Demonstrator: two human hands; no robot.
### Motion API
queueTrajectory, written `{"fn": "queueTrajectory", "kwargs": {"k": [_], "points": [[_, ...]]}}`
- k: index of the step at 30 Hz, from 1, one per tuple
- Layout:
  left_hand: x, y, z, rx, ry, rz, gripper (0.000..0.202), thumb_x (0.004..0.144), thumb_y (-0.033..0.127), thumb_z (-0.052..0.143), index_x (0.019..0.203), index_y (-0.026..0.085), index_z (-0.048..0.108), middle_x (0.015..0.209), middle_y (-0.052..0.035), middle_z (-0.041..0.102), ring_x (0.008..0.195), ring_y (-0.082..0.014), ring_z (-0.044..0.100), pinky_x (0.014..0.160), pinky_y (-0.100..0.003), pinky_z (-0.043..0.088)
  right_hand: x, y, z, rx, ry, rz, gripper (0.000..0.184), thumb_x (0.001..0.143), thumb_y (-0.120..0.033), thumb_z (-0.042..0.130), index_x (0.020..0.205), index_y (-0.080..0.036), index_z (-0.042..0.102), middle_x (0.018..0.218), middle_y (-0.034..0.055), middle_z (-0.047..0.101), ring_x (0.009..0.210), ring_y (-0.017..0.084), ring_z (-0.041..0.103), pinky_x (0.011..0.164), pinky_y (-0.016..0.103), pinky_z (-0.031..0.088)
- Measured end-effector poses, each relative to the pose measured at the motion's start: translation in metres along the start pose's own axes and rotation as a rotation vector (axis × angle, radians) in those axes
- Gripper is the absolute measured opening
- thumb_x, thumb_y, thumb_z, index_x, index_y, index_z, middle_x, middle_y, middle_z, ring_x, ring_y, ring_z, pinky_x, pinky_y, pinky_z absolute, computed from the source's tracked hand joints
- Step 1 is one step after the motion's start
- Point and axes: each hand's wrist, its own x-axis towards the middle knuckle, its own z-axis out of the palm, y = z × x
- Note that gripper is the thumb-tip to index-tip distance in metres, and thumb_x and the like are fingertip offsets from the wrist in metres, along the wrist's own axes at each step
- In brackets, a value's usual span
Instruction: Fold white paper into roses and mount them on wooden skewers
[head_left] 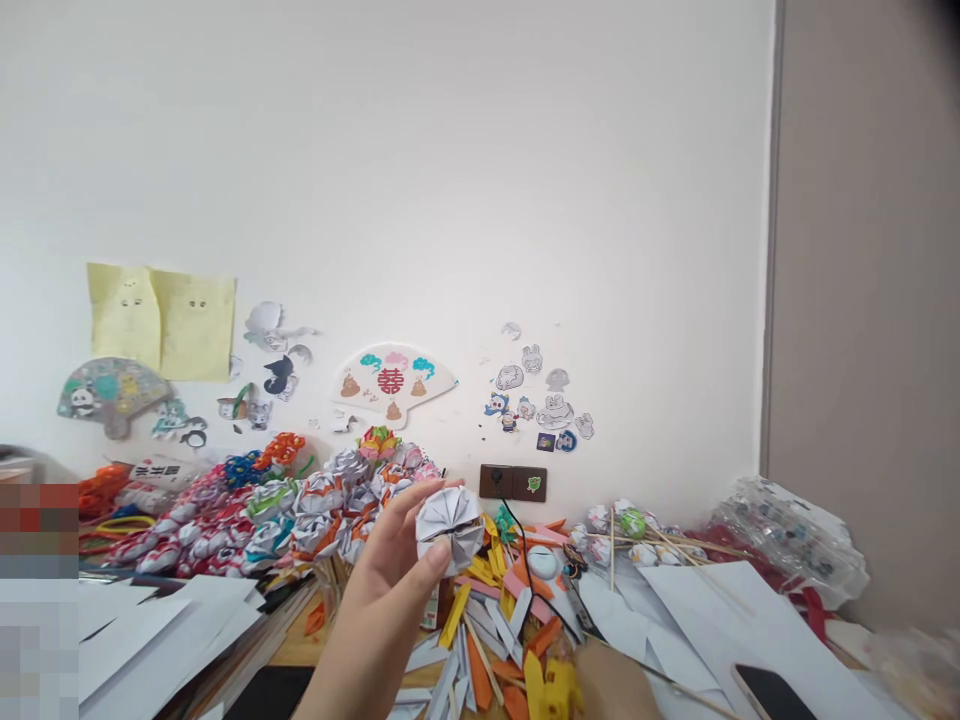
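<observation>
My left hand [401, 565] is raised above the table's clutter, with the thumb in front and the fingers behind a round white folded-paper flower [450, 525]. The flower's pleats fan out from its middle and face me. Low in the view, my right hand [615, 682] is smeared by motion and its fingers cannot be made out. Right beside it is a yellow plastic tool [561, 690], perhaps a glue gun; whether the hand grips it is unclear. Folded strips of white, orange and yellow paper [476, 650] lie around and under both hands.
Paper flowers [300, 510] are heaped against the wall on the left. A black cord [517, 525] runs from the wall socket [491, 481] into the strips. White sheets [690, 610] and a phone [772, 692] lie right, more sheets [165, 640] left. Thin sticks [612, 550] and a plastic bag [795, 540] stand farther back.
</observation>
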Motion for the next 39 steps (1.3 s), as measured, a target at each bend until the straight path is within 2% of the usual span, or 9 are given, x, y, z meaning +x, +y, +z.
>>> {"fn": "queueTrajectory", "kwargs": {"k": [4,8,12,14,19,23,33,36,39], "points": [[-0.002,0.002,0.003,0.039,0.022,0.035,0.044,0.057,0.032,0.083,0.099,0.027,0.067,0.092,-0.0033,0.07,0.094,-0.0227,0.063,0.073,-0.022,0.049,0.005,0.007,-0.036,0.006,-0.024,0.05,0.019,0.077,-0.023,0.052,0.074,-0.016,0.07,0.071,0.0143,0.073,0.066,0.029,0.071,0.052,0.031,0.049],[-0.002,0.002,0.002,0.093,0.002,0.01,0.046,0.06,0.031,0.082,0.104,0.027,0.067,0.1,-0.0045,0.071,0.095,-0.0212,0.063,0.07,-0.018,0.05,0.017,0.016,-0.072,0.108,0.01,0.072,0.02,0.077,-0.03,0.054,0.078,-0.015,0.067,0.079,0.0112,0.072,0.072,0.026,0.069,0.059,0.03,0.049],[-0.002,0.0,0.001,0.166,-0.024,-0.002,0.047,0.064,0.029,0.08,0.108,0.028,0.064,0.106,-0.0044,0.07,0.097,-0.0195,0.062,0.072,-0.017,0.05,0.014,0.016,-0.111,0.429,0.271,0.063,0.037,0.081,-0.049,0.051,0.089,-0.016,0.068,0.082,0.0089,0.073,0.073,0.025,0.067,0.062,0.031,0.051],[-0.003,-0.001,0.004,0.181,-0.02,0.026,0.045,0.064,0.027,0.08,0.105,0.026,0.065,0.101,-0.0049,0.071,0.092,-0.0193,0.064,0.069,-0.017,0.051,0.002,0.01,-0.131,0.593,0.44,0.063,0.043,0.08,-0.055,0.051,0.084,-0.015,0.068,0.073,0.0079,0.072,0.067,0.025,0.067,0.055,0.03,0.052],[-0.008,-0.002,0.013,0.185,0.004,0.088,0.039,0.058,0.022,0.082,0.095,0.023,0.069,0.092,-0.0058,0.073,0.087,-0.0221,0.065,0.074,-0.023,0.051,-0.034,-0.018,-0.168,0.783,0.579,-0.278,0.044,0.082,-0.059,0.048,0.075,-0.022,0.07,0.063,0.0042,0.067,0.066,0.023,0.066,0.06,0.028,0.054],[-0.013,-0.004,0.018,0.159,-0.011,0.126,0.037,0.058,0.018,0.081,0.093,0.022,0.071,0.089,-0.0066,0.073,0.087,-0.0237,0.066,0.075,-0.026,0.051,-0.044,-0.037,-0.176,0.722,0.528,-0.425,0.05,0.082,-0.064,0.043,0.066,-0.024,0.068,0.057,0.0035,0.063,0.054,0.02,0.062,0.049,0.026,0.051],[-0.013,-0.001,0.015,0.211,-0.069,0.079,0.037,0.055,0.017,0.082,0.091,0.021,0.072,0.096,-0.008,0.073,0.096,-0.0277,0.065,0.081,-0.029,0.051,-0.048,-0.045,-0.178,0.694,0.496,-0.43,0.048,0.085,-0.06,0.042,0.073,-0.023,0.068,0.062,0.0031,0.065,0.054,0.018,0.062,0.047,0.024,0.048],[-0.012,-0.001,0.015,0.241,-0.125,0.071,0.035,0.058,0.016,0.081,0.091,0.023,0.072,0.095,-0.0069,0.074,0.094,-0.0269,0.066,0.081,-0.029,0.052,-0.048,-0.046,-0.181,0.706,0.464,-0.45,0.041,0.087,-0.055,0.045,0.074,-0.024,0.068,0.065,0.0023,0.066,0.058,0.017,0.063,0.049,0.023,0.048],[-0.013,-0.001,0.017,0.258,-0.117,0.072,0.033,0.057,0.015,0.081,0.088,0.022,0.073,0.096,-0.0069,0.073,0.092,-0.0265,0.066,0.081,-0.029,0.052,-0.049,-0.047,-0.183,0.719,0.466,-0.427,0.043,0.086,-0.055,0.045,0.069,-0.023,0.067,0.06,0.0013,0.063,0.054,0.016,0.06,0.049,0.024,0.048]]}}
